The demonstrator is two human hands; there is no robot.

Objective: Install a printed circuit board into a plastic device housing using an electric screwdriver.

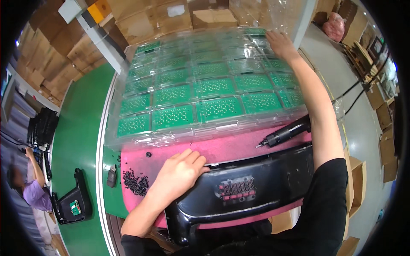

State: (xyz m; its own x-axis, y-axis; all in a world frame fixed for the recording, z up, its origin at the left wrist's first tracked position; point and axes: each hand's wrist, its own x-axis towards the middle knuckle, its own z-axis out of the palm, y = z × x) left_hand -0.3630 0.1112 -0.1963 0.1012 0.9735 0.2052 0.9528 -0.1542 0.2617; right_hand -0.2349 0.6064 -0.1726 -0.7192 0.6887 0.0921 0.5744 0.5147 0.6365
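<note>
A black plastic housing [273,181] lies before me on a pink mat, with a slotted patch at its middle. My left hand [183,173] is closed over its far left edge, fingers curled and thumb along the rim. My right hand [279,44] reaches to the far right corner of a clear plastic tray stack [171,137] filled with rows of green circuit boards. Its fingers are stretched out beside a green circuit board [255,31]; whether they touch it is unclear. A black electric screwdriver [284,135] lies below my right forearm, tip pointing left.
Small black screws [136,183] are heaped on the pink mat [205,143] at left. A green conveyor belt [81,141] runs past on the left, bearing another black housing [72,200] with a small board. Beyond it sits a co-worker [37,194]. Cardboard boxes [149,21] stand behind the trays.
</note>
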